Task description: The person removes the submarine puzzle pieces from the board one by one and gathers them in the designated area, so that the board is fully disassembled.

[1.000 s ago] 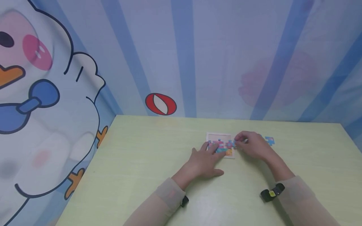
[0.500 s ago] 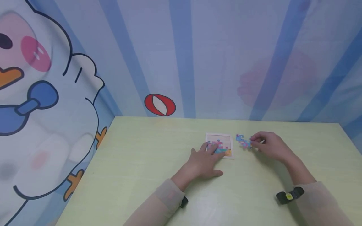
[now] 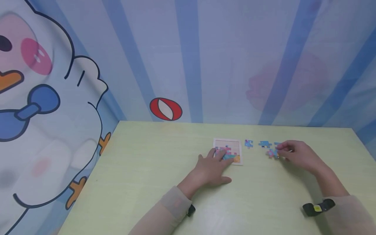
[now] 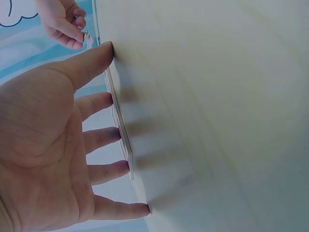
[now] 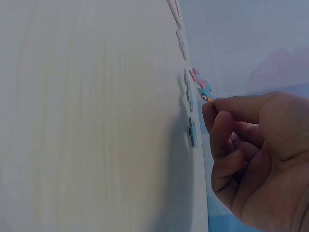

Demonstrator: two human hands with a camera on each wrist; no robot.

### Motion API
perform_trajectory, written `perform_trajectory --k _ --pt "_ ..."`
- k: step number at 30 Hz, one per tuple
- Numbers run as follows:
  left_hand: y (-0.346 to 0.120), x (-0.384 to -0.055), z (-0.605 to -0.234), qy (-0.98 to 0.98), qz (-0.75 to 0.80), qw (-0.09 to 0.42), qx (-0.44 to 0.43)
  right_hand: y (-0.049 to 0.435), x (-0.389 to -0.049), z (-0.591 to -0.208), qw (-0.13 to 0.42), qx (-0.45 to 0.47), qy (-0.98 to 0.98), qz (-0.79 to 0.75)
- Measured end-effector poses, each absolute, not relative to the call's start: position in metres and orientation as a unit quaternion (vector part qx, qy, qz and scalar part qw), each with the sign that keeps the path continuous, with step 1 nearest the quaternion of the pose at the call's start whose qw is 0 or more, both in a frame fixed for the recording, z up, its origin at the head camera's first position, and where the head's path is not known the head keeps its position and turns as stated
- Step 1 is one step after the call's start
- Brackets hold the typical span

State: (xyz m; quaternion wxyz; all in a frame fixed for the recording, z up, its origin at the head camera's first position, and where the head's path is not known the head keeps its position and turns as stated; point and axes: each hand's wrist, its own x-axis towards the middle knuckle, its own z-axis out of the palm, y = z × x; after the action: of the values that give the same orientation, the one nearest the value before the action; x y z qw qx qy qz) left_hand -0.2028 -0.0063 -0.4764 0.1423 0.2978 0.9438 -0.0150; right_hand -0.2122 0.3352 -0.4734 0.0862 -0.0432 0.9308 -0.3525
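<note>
A jigsaw puzzle in a shallow white frame (image 3: 242,151) lies on the table, its lower part filled with pink, blue and orange pieces and its upper part bare. My left hand (image 3: 210,169) rests over its lower left with fingers spread and straight, fingertips on the puzzle and thumb on the table. To the right, my right hand (image 3: 301,155) pinches a pink and blue puzzle piece (image 3: 272,153) between thumb and index finger. In the right wrist view that puzzle piece (image 5: 202,86) is held above the table, apart from the loose pieces.
Right of the frame lie loose puzzle pieces: one near it (image 3: 248,143), a blue one (image 3: 265,144) farther right, and another (image 3: 277,144) partly behind my right fingers. The pale table (image 3: 147,163) meets a striped blue backdrop (image 3: 226,65) at its far edge.
My right hand has moved rightward, away from the frame, carrying the pinched piece and uncovering loose pieces on the table. My left hand has stayed in place.
</note>
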Motion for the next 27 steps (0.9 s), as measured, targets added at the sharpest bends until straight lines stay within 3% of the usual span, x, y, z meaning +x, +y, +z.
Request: perform_trajectory --k 27 --pt "-0.007 -0.203 -0.474 0.942 -0.017 0.146 0.302 0.354 -0.210 -0.480 0.103 -0.018 0.940 -0.325"
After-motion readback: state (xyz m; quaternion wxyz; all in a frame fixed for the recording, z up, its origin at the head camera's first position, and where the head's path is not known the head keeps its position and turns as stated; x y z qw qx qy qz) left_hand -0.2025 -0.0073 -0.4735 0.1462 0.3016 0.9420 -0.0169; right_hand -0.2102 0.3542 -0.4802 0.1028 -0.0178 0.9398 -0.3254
